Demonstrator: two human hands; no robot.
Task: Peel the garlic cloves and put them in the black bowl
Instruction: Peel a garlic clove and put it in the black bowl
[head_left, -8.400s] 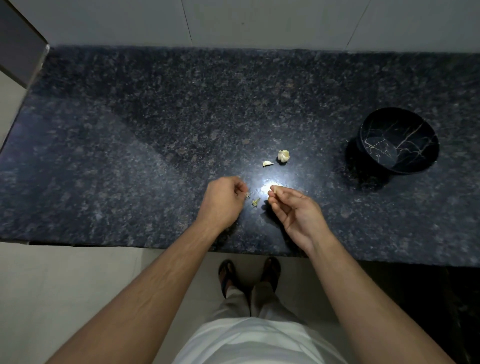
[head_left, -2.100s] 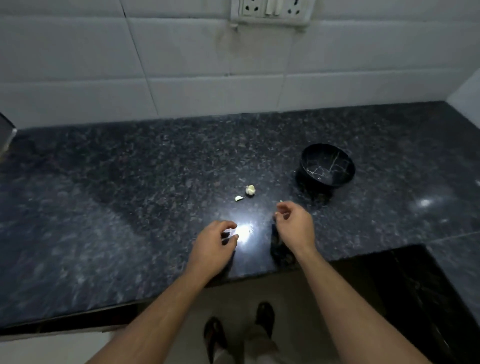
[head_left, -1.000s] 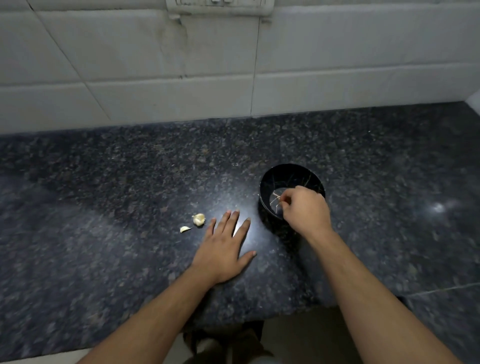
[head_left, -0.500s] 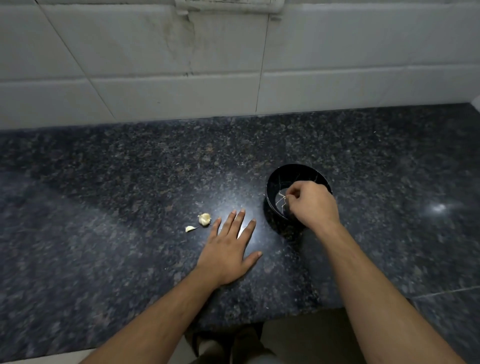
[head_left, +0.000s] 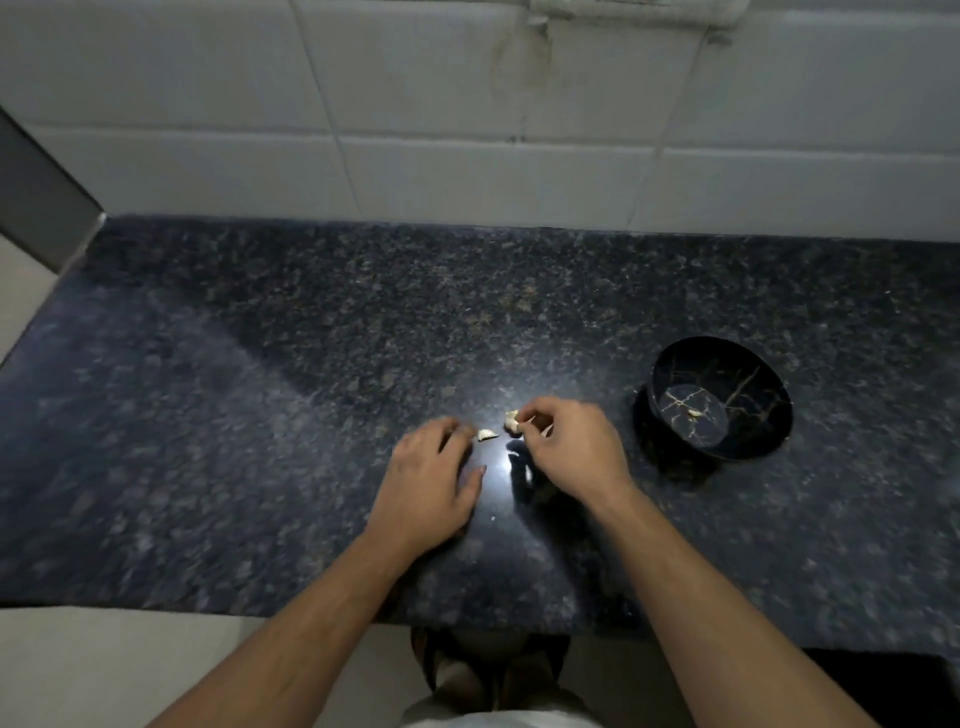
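Note:
The black bowl (head_left: 759, 385) with gold veins stands on the counter at the right, and one pale peeled clove (head_left: 693, 413) lies in its bottom. A larger garlic piece (head_left: 511, 421) sits at the counter's middle, where the fingertips of my right hand (head_left: 569, 448) pinch it. A small loose clove (head_left: 487, 435) lies just left of it. My left hand (head_left: 430, 480) is palm down on the counter with its fingers relaxed, their blurred tips reaching up to the small clove.
The dark speckled granite counter (head_left: 260, 415) runs left to right, with a white tiled wall (head_left: 467, 130) behind it. Its front edge is close to my body, and my feet show below it. A bright light glare lies on the stone between my hands.
My right hand left the bowl, moved left and took hold of the garlic piece. A peeled clove now lies in the bowl. My left hand shifted toward the small clove. The view swung left.

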